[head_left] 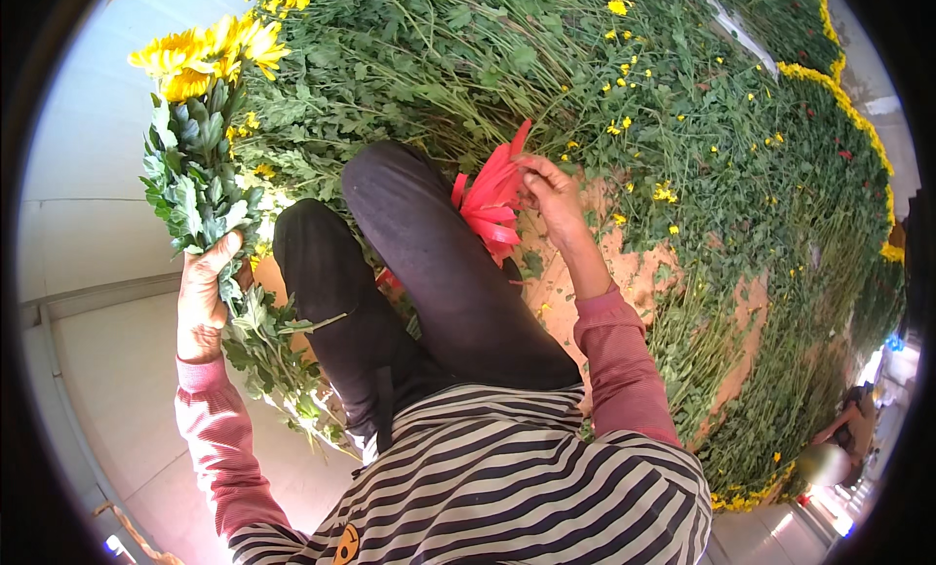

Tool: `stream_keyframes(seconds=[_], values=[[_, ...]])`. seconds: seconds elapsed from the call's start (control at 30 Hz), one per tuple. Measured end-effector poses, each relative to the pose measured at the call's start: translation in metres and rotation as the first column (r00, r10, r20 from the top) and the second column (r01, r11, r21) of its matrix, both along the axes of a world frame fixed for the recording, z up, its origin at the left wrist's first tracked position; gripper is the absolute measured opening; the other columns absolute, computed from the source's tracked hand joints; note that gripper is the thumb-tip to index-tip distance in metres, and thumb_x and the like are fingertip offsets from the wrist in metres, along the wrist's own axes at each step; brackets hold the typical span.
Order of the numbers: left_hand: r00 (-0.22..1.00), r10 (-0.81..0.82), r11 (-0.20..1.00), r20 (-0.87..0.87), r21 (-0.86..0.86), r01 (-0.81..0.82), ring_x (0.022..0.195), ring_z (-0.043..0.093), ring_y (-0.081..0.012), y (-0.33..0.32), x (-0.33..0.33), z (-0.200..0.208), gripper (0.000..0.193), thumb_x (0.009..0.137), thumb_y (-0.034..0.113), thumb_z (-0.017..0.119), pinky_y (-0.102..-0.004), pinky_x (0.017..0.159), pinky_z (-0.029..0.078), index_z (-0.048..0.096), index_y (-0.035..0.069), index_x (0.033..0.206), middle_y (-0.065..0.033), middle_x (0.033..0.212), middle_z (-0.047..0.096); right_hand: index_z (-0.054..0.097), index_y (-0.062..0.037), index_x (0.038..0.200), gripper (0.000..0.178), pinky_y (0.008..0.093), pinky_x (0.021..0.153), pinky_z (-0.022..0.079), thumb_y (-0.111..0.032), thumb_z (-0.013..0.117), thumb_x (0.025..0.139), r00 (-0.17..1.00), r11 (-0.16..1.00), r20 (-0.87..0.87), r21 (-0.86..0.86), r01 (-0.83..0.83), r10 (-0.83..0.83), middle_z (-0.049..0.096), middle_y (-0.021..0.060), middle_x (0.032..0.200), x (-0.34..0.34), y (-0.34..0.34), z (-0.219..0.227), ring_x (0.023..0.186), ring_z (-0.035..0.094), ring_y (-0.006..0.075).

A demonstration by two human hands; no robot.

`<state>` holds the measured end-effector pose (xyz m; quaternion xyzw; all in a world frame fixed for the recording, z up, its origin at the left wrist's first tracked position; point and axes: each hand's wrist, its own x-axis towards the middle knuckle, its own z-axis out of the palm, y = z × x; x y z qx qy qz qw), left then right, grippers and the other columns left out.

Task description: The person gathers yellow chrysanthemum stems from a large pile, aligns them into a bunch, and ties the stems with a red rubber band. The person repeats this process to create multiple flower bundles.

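At the left, my left hand [207,292] is wrapped round the stems of an upright bunch of yellow chrysanthemums [190,146]. The blooms are at the top, and leafy stems hang below the fist toward the floor. My right hand [551,196] is beside my raised knee, its thumb and fingers pinching one strip of a bundle of red ribbon strips [490,202]. The bundle fans out against my thigh, and its lower end is partly hidden by the leg.
A large heap of cut chrysanthemum stems [409,48] spreads ahead and to the right, edged at the far right by a row of yellow blooms [858,116]. Brown ground [624,263] shows between stems. A pale wall [88,175] stands at the left. Another person [843,438] is at the lower right.
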<state>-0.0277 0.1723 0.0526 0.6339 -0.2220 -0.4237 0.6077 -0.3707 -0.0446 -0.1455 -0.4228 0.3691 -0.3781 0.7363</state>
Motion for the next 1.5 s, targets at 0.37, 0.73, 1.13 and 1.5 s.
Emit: stream_keyframes(seconds=[0.37,0.73,1.13,1.5], values=[[0.996,0.000,0.996,-0.089,0.084,0.008,0.096,0.060,-0.0160,0.001,-0.004,-0.010,0.048,0.077,0.001,0.072,-0.0302,0.083,0.049,0.056,0.006,0.122,-0.0040,0.107,0.065,0.068,-0.0058,0.102,0.022,0.0207,0.049,0.041,-0.024,0.060,0.093,0.993,0.985,-0.024,0.125,0.115,-0.113,0.058,-0.0020,0.064,0.006,0.018,0.002,0.055,0.052,0.0055],[0.991,0.010,0.988,-0.137,0.153,0.011,0.054,0.054,-0.0074,0.014,0.001,-0.017,0.038,0.076,0.004,0.074,-0.0212,0.043,0.041,0.060,0.006,0.111,-0.0009,0.084,0.064,0.051,-0.0112,0.129,0.036,0.0182,0.041,0.037,-0.032,0.044,0.100,0.955,0.952,-0.090,0.097,0.291,-0.283,0.064,0.0111,0.117,-0.060,-0.045,0.033,0.047,0.041,0.0038],[0.995,-0.006,0.989,-0.100,0.147,0.021,0.057,0.057,-0.0108,0.029,0.008,-0.023,0.035,0.077,0.012,0.073,-0.0229,0.042,0.043,0.062,0.003,0.110,-0.0034,0.088,0.065,0.054,-0.0018,0.091,0.032,0.0388,0.082,0.057,-0.030,0.042,0.100,0.477,0.446,0.169,-0.193,0.874,-0.862,0.063,0.0124,0.094,-0.158,-0.167,0.059,0.090,0.065,0.0273],[0.985,0.045,0.985,-0.165,0.172,-0.017,0.048,0.051,-0.0105,0.013,-0.001,-0.034,0.033,0.077,0.015,0.072,-0.0229,0.040,0.040,0.060,0.004,0.105,-0.0025,0.076,0.061,0.058,-0.0104,0.119,0.070,0.0232,0.049,0.037,-0.069,0.054,0.081,0.899,0.775,-0.218,0.605,-0.182,0.381,0.067,0.0099,0.099,-0.053,-0.066,-0.032,0.054,0.039,0.0098]])
